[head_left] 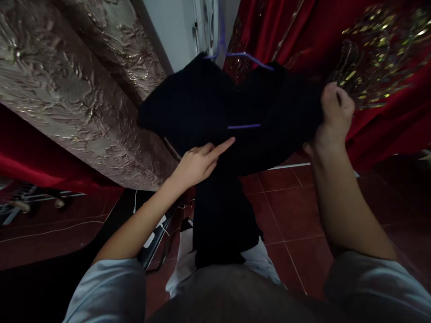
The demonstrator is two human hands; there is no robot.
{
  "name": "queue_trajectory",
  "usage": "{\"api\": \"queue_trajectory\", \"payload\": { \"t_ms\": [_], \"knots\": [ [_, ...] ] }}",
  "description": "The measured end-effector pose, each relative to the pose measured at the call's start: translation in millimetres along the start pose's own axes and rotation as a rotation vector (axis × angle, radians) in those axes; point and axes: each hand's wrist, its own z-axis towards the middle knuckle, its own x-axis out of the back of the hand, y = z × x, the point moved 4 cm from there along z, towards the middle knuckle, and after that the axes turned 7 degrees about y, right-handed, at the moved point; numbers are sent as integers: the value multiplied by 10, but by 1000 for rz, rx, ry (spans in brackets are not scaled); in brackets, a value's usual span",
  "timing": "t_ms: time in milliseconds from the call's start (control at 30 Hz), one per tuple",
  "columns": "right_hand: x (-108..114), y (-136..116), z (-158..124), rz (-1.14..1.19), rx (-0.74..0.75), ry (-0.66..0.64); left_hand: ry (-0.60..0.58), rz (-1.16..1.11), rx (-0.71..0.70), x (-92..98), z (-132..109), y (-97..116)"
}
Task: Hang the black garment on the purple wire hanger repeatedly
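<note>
A dark garment (202,105) (black or deep navy; the dim light does not settle which) hangs spread out in front of the person on a purple hanger (251,57). The hanger's thin arms show at the neckline, and a straight length of its lower bar lies bare lower down against the dark cloth. A long fall of the same dark colour drops below to the person's legs, though where one piece ends and another begins is too dark to tell.

The right hand (336,112) is closed on the garment's right edge, fingers bent and thumb side up. The left hand (200,163) is at the lower front of the garment — index finger stretched out, its tip just below the bare bar, the other fingers curled; whether those pinch any cloth cannot be told.

To the left hangs a beige gathered fabric (90,98) with a dull shine; to the right, behind the right hand, a red satin cloth (387,121) bears gold sequins (380,58). Red floor tiles (296,215) show below. At lower left, near the left forearm, white cables and a white plug block (149,240) lie along a black surface — its edge partly hidden by the arm.
</note>
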Motion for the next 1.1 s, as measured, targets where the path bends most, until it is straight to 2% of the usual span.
{"api": "queue_trajectory", "payload": {
  "t_ms": [100,200,267,333,433,600,667,767,867,967,1033,1067,1100],
  "knots": [
    [-287,-115,-61,-125,48,-126,-22,-67,14,-41,-22,58],
    [-778,-91,-63,-127,-160,-263,-8,-39,193,-46,-18,-14],
    [-1046,-31,4,-92,-286,-262,-5,16,333,-14,-10,-108],
    [-1160,29,105,-67,-305,-186,-14,71,445,32,-14,-200],
    [-1023,89,160,-65,-192,-71,-4,95,488,76,-53,-261],
    [-491,40,-108,-155,19,-24,53,45,370,1,-201,-123],
    [-360,37,-181,-129,60,-30,57,-33,306,-67,-275,-22],
    [-260,156,-144,-103,64,-39,72,-202,258,-192,-405,108],
    [-155,273,-90,-240,86,-22,153,-411,257,-341,-540,221],
    [-57,138,-385,-418,222,36,374,-681,378,-498,-644,332],
    [-20,-32,-844,-416,300,162,597,-882,520,-603,-691,407],
    [-1,-75,-1115,-356,271,262,706,-967,588,-657,-704,446],
    [-11,-67,-1384,-301,207,306,796,-1034,646,-711,-707,482]
  ]
}}
